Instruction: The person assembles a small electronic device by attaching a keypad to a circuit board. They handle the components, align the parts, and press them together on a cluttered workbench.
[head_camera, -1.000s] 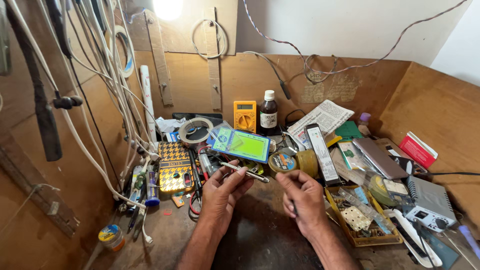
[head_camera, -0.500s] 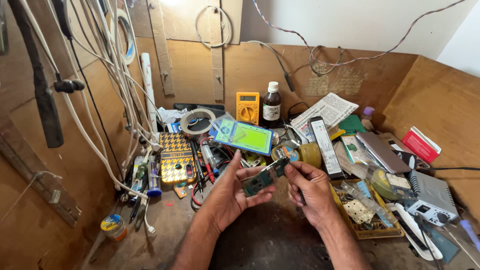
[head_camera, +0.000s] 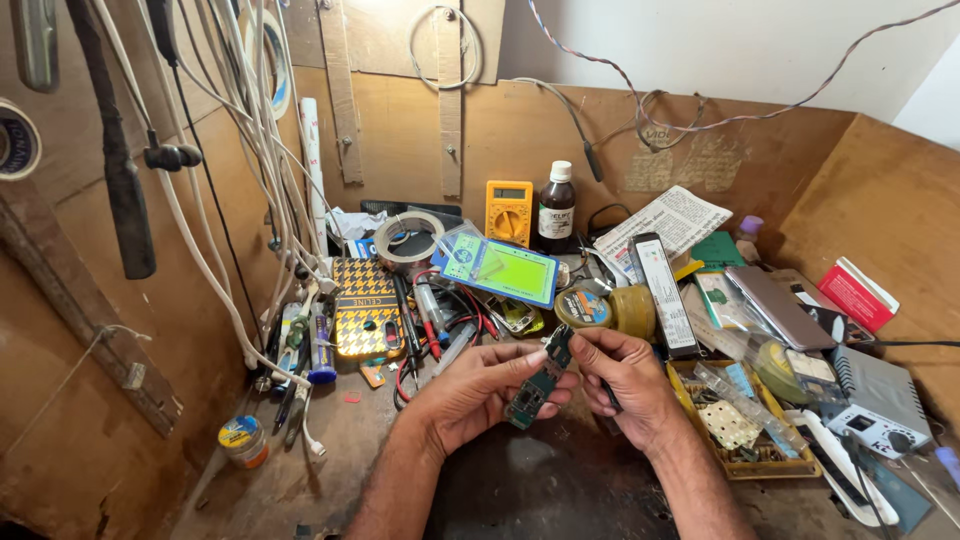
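Centre frame, low: left hand (head_camera: 475, 390) cradles small circuit board (head_camera: 540, 380), fingers curled under. Right hand (head_camera: 625, 375) pinches board's upper end. Best support edges only, keep level. Behind: yellow meter (head_camera: 509, 211), brown bottle (head_camera: 557, 208).

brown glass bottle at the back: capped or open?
Capped and upright: the brown glass bottle stands beside the yellow multimeter with its white cap on.
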